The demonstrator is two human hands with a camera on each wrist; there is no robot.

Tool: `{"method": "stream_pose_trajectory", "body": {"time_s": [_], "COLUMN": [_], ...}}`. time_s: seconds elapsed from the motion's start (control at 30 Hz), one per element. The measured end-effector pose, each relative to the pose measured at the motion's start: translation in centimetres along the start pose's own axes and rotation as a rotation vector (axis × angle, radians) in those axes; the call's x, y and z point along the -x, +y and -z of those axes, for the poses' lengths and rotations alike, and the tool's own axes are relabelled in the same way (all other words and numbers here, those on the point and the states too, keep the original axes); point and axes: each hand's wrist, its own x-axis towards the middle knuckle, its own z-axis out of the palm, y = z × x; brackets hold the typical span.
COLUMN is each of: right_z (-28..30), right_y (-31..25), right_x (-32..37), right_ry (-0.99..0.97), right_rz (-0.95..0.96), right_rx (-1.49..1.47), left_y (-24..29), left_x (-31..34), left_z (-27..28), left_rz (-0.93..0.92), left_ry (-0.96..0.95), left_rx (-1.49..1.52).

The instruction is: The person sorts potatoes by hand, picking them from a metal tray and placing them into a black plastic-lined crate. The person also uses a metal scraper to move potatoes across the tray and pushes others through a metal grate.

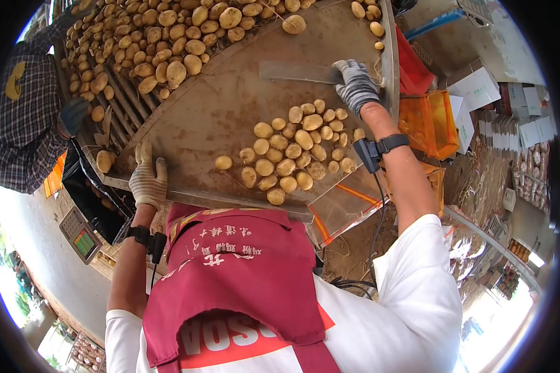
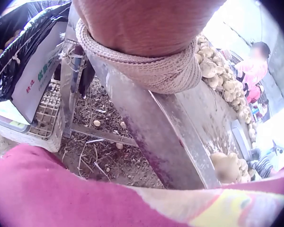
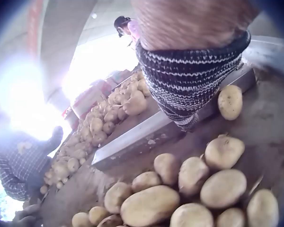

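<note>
My right hand (image 1: 358,87), in a black-and-white striped knit glove, grips the right end of a flat metal bar (image 1: 298,71) that lies across the sorting table (image 1: 211,118). In the right wrist view the bar (image 3: 132,139) stands on edge on the tabletop, the glove over its end. A loose group of potatoes (image 1: 292,149) lies on the near side of the bar. My left hand (image 1: 149,180), in a cream knit glove, rests at the table's near left edge with its fingers stretched out. Its fingertips are hidden in the left wrist view.
A large heap of potatoes (image 1: 155,43) covers the table's far left, partly over metal slats (image 1: 121,93). Another person in a checked shirt (image 1: 25,118) stands at the left. Orange crates (image 1: 426,124) stand to the right; a black-lined box (image 1: 90,193) and scale display (image 1: 81,233) are at left.
</note>
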Motion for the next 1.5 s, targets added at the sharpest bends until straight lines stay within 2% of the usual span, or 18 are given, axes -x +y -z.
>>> {"method": "stream_pose_trajectory", "body": {"time_s": [0.17, 0.23, 0.3, 0.37, 0.43, 0.5, 0.57, 0.7, 0.83, 0.93, 1.03, 1.1, 1.17, 1.2, 1.23, 1.3, 1.43, 1.5], "right_z": [-1.4, -2.7, -3.2, -3.0, -4.0, -4.3, -4.1, -2.7, -1.2, -1.4, -1.0, -0.5, 0.4, 0.4, 0.5, 1.3, -0.7, -1.6], "right_y": [-5.6, -8.7, -11.4, -14.2, -15.5, -15.4, -14.5, -10.3, -6.3, -2.7, -0.6, -0.3, -0.3, -0.6, -0.6, -0.8, 2.1, 2.4], "right_x": [1.6, 1.7, 2.0, 1.9, 2.5, 2.8, 2.6, 3.3, 6.6, 9.2, 11.6, 12.2, 12.4, 12.1, 11.5, 9.5, 4.9, 5.2], "right_ry": [-0.062, -0.094, -0.036, -0.13, -0.095, -0.087, -0.052, -0.029, -0.179, -0.217, -0.084, -0.115, -0.202, -0.078, -0.082, 0.073, 0.171, 0.147], "right_rz": [0.182, 0.3, 0.414, 0.493, 0.637, 0.645, 0.864, 0.887, 0.756, 0.592, 0.55, 0.477, 0.23, 0.182, 0.184, 0.212, 0.258, 0.165], "right_rx": [-0.048, -0.053, -0.06, 0.004, 0.043, 0.012, 0.144, 0.227, 0.28, 0.308, 0.314, 0.275, 0.199, 0.122, 0.122, -0.025, 0.135, 0.105], "left_y": [-0.8, -1.9, -1.5, -1.2, -1.3, -1.2, -1.4, -1.3, -1.7, -0.9, -0.4, -0.5, -0.6, -0.5, -0.4, -0.9, -0.8, -1.0], "left_x": [-0.1, -0.2, -0.2, 0.0, -0.2, -0.2, -0.3, 0.0, -0.3, 0.0, 0.1, 0.1, -0.2, -0.2, 0.0, 0.0, 0.0, 0.0], "left_z": [-0.9, -1.8, -1.3, -1.1, -1.2, -1.4, -1.4, -1.3, -1.7, -1.0, -0.7, -0.8, -0.9, -0.7, -0.6, -1.0, -0.8, -1.0], "left_rz": [-0.039, -0.107, -0.092, -0.078, -0.102, -0.133, -0.155, -0.109, -0.197, -0.145, -0.134, -0.154, -0.167, -0.133, -0.099, -0.122, -0.099, -0.129], "left_ry": [0.035, 0.145, 0.097, 0.051, 0.057, 0.083, 0.111, 0.048, 0.13, 0.06, 0.038, 0.072, 0.105, 0.065, 0.024, 0.048, 0.021, 0.039], "left_rx": [-0.026, -0.12, -0.124, -0.124, -0.118, -0.114, -0.113, -0.117, -0.088, -0.088, -0.05, -0.038, -0.029, -0.053, -0.077, -0.075, -0.087, -0.069]}}
